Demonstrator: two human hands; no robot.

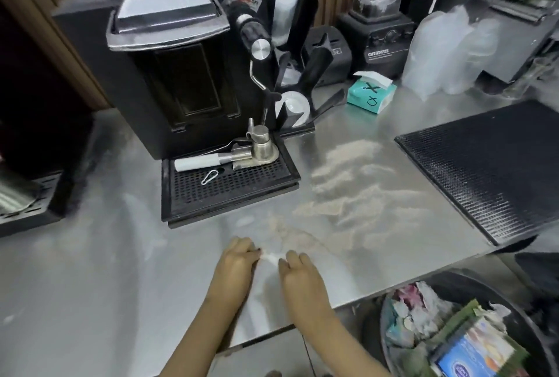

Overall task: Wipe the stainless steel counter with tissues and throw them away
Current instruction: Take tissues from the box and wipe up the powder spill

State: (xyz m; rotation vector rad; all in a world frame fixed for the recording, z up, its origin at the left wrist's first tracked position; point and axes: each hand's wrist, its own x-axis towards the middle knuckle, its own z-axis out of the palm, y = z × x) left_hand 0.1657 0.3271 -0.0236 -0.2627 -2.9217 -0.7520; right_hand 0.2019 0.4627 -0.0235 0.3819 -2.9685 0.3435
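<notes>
Where the steel bench (90, 270) spans the view, pale powder streaks (348, 192) cover its middle. A black coffee machine (181, 74) stands at the rear left and a black mat (490, 170) lies at the right edge. A bin (472, 281) of rubbish sits below the near right corner. A teal tissue box (370, 95) stands at the rear. The left hand (236, 267) and right hand (302, 279) rest near the front edge, fingers curled and pinching a small white tissue (270, 256) between them on the bench.
</notes>
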